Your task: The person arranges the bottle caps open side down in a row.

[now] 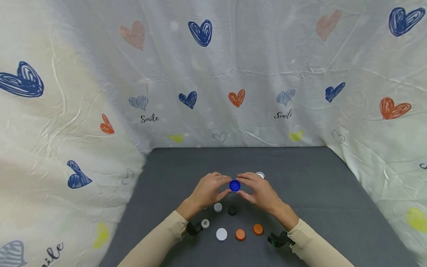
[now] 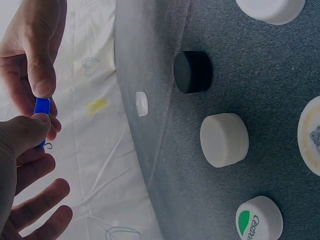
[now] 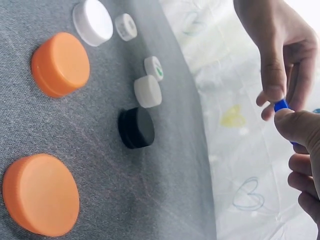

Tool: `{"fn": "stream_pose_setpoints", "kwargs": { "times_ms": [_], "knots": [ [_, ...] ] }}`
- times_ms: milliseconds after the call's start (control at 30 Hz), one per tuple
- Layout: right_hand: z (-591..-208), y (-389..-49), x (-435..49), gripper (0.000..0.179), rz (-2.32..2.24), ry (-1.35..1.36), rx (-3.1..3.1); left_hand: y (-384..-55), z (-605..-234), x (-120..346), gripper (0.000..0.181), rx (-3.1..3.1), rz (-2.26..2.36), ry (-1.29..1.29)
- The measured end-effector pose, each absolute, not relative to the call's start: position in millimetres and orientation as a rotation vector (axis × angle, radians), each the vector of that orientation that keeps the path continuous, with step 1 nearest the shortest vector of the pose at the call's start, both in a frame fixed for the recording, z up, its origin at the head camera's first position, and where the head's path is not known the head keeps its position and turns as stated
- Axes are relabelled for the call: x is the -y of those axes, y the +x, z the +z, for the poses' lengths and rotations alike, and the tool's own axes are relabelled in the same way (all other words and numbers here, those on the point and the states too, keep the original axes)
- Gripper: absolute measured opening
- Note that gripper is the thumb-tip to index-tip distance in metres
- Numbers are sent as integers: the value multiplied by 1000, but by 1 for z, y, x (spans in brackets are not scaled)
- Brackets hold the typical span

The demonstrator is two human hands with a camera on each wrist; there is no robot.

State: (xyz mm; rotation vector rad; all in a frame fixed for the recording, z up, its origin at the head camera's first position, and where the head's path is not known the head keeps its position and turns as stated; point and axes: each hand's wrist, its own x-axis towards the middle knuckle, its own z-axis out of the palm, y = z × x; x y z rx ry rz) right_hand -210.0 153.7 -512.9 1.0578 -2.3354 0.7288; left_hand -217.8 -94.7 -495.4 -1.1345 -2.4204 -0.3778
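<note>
A small blue bottle cap (image 1: 235,185) is held up over the grey table between both hands, its round face toward the head camera. My left hand (image 1: 207,190) pinches one side of it with thumb and fingers. On the opposite side, my right hand (image 1: 259,191) pinches it too. The left wrist view shows the blue cap (image 2: 42,106) edge-on, with a thumb from each hand on it. In the right wrist view most of the blue cap (image 3: 281,105) is covered by the thumbs.
Nearer the body lie a black cap (image 1: 232,210), two orange caps (image 1: 240,234) and several white caps (image 1: 221,234). One white cap bears a green print (image 2: 259,220). Another pale cap (image 1: 260,174) sits behind the right hand. A heart-patterned curtain (image 1: 213,74) surrounds the table (image 1: 180,163).
</note>
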Motion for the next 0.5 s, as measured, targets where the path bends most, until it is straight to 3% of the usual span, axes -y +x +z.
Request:
{"fn": "stream_pose_setpoints", "kwargs": {
  "times_ms": [500],
  "knots": [
    [-508,-209,-154,45,788,1045,2308,-218,-502,95,43,2271,-452,-1138]
  ]
}}
